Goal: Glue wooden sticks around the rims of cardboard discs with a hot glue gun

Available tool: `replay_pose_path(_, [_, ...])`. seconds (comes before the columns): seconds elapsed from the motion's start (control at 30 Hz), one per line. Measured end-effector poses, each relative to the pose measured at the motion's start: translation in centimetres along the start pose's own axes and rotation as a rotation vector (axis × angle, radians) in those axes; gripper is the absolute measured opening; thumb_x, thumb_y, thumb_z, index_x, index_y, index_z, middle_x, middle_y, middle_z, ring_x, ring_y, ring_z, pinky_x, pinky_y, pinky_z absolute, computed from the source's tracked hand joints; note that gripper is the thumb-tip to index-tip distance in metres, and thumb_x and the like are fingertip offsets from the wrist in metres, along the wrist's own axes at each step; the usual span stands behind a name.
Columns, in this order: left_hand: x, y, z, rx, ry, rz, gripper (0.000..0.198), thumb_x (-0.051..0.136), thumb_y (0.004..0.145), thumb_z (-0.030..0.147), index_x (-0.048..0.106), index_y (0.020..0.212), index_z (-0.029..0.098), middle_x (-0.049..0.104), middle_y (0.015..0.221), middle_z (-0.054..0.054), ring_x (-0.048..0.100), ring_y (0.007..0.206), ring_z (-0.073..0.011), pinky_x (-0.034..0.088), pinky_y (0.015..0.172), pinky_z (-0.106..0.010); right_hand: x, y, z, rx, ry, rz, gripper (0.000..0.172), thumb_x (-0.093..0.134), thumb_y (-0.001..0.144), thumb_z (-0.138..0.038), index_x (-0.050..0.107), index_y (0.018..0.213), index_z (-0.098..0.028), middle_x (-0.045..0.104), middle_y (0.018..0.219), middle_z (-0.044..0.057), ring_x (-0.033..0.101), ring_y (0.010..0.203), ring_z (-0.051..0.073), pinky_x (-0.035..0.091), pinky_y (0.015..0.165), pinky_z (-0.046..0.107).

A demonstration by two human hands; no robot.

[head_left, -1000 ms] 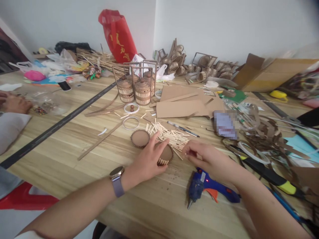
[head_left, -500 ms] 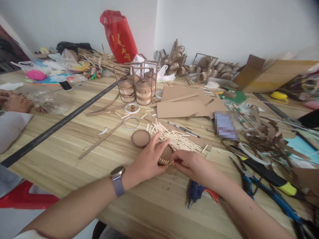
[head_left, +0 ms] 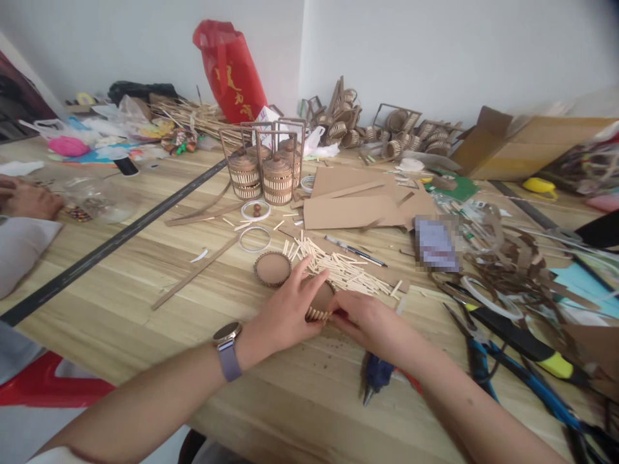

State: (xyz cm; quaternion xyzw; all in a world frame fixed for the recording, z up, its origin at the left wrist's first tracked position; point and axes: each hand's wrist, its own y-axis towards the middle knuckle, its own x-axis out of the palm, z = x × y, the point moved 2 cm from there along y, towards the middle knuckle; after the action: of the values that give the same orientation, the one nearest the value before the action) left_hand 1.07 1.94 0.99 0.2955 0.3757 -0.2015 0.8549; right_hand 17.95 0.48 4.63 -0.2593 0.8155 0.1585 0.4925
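Note:
A round brown cardboard base [head_left: 321,299] with short wooden sticks standing along its near edge lies on the table. My left hand [head_left: 285,308] is around its left side, thumb at the near edge and fingers stretched over the far side, steadying it. At the right edge my right hand [head_left: 360,316] is closed in a pinch on a small wooden stick, mostly hidden by the fingertips, against the rim. Just beyond lies a loose pile of pale wooden sticks [head_left: 345,267]. A second round base [head_left: 272,269] with a dark rim sits left of the pile.
A blue glue gun [head_left: 376,377] lies below my right forearm. Pliers [head_left: 476,351] and a utility knife [head_left: 532,345] are to the right. Small lidded baskets [head_left: 278,180] stand behind, beside cardboard sheets [head_left: 353,211]. Another person's hand [head_left: 31,196] is at the far left.
My right hand has moved slightly, bringing the small stick from an outward slant in against the rim of the base. My left hand stays in place.

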Motion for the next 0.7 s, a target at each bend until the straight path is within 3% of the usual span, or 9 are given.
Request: replay_pose_path(0.7, [-0.05, -0.01, -0.18, 0.012, -0.012, -0.002, 0.088, 0.072, 0.074, 0.015, 0.023, 0.147, 0.028, 0.012, 0.156, -0.016, 0.037, 0.136, -0.0339, 0.039, 0.109, -0.050, 0.33, -0.10, -0.02, -0.013, 0.001, 0.015, 0.011, 0.051, 0.087, -0.010, 0.055, 0.083, -0.019, 0.065, 0.080, 0.003, 0.059, 0.071, 0.017, 0.044, 0.064, 0.026])
